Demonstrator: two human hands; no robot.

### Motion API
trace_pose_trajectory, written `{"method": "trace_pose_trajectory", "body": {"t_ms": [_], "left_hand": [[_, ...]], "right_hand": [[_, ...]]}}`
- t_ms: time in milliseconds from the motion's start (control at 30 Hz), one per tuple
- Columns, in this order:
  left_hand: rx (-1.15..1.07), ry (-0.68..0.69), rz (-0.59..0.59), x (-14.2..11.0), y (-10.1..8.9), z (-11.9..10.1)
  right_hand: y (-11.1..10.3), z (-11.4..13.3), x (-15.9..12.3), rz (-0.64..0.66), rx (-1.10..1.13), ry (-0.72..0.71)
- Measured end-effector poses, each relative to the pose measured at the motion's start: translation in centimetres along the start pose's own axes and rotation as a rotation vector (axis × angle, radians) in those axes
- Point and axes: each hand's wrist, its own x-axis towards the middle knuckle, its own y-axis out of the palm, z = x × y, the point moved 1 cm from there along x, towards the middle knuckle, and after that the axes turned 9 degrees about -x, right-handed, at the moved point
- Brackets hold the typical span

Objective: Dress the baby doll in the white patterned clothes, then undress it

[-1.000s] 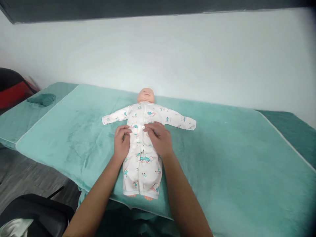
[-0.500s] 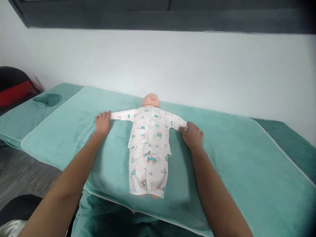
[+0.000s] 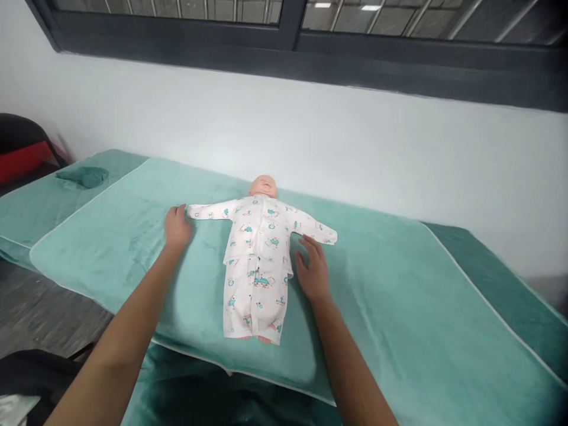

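A baby doll [image 3: 263, 187] lies on its back, arms spread. It wears a white printed long-sleeved top [image 3: 261, 228] and matching trousers [image 3: 255, 299], with its feet peeking out below. My left hand [image 3: 178, 228] is beside the cuff of the sleeve on the left, fingers loosely bent and holding nothing that I can see. Below the other sleeve, my right hand [image 3: 314, 269] is open, fingers apart, close to the side of the top. That sleeve's cuff [image 3: 331, 236] lies free, and the doll's hands do not show.
The doll rests on a green plush-covered bed [image 3: 399, 307] pushed against a white wall [image 3: 355, 148]. A face hole [image 3: 84, 177] is at the bed's left end. Beyond that stands a black and red chair [image 3: 26, 160]. A dark-framed window [image 3: 293, 35] with bars is above.
My right hand has let go of the sleeve cuff and moved left and down, toward the doll's side. My left hand has come slightly off its cuff. The view has tilted up.
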Motion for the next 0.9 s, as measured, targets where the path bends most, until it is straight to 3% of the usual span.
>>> {"method": "trace_pose_trajectory", "body": {"t_ms": [100, 167, 300, 367, 433, 533, 700, 767, 900], "left_hand": [[-0.273, -0.034, -0.043, -4.8, -1.3, -1.2], [-0.492, -0.099, -0.002, -9.3, -2.2, -2.4], [-0.955, -0.175, 0.325, -18.7, -3.8, -5.8], [-1.036, -0.081, 0.417, -22.3, -4.3, -7.5], [-0.957, 0.077, 0.429, -24.7, -4.5, -8.7], [-0.74, 0.262, 0.348, -26.2, -4.5, -9.8], [-0.614, 0.484, 0.243, -26.1, -5.9, -10.6], [-0.598, 0.523, 0.156, -26.2, -6.6, -10.5], [-0.58, 0.559, 0.018, -27.1, -6.6, -9.8]], "right_hand": [[-1.4, 3.5, -5.0, 0.038, 0.164, 0.031], [-2.4, 5.2, -8.6, 0.062, 0.248, 0.083], [-3.2, 7.1, -14.6, 0.131, 0.354, 0.145], [-3.0, 7.7, -16.2, 0.152, 0.34, 0.139], [-2.6, 8.2, -16.8, 0.152, 0.275, 0.12], [-2.5, 9.0, -16.6, 0.134, 0.248, 0.108], [-4.2, 10.8, -16.7, 0.007, 0.487, 0.251], [-4.6, 11.3, -17.3, -0.048, 0.547, 0.299], [-3.6, 10.8, -18.8, -0.014, 0.513, 0.329]]}}
